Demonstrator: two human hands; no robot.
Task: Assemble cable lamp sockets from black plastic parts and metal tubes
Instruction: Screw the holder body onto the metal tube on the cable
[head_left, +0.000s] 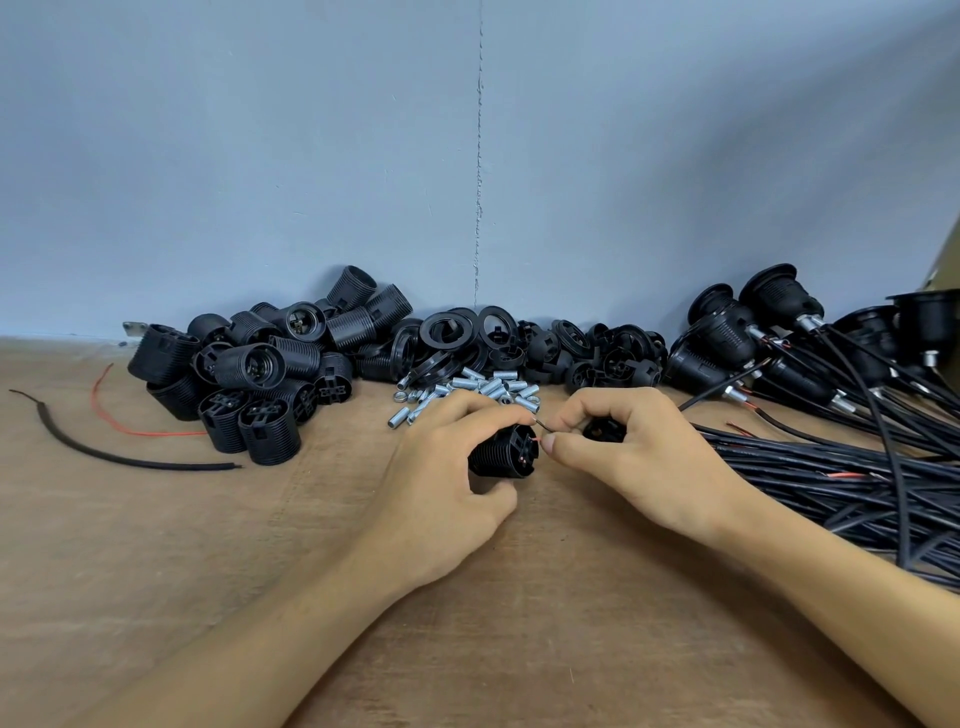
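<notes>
My left hand grips a black ribbed socket body lying on its side, its terminal end facing right. My right hand pinches a thin wire at that terminal end between thumb and forefinger, and a black cap part sits inside its curled fingers. A red wire tip shows at the socket's end. Small threaded metal tubes lie in a heap just behind my hands.
A pile of ribbed socket bodies sits back left, black rings and caps at the back centre. Finished sockets with cables lie at right, their black cables spread beside my right hand. Loose black and red wire scraps lie left.
</notes>
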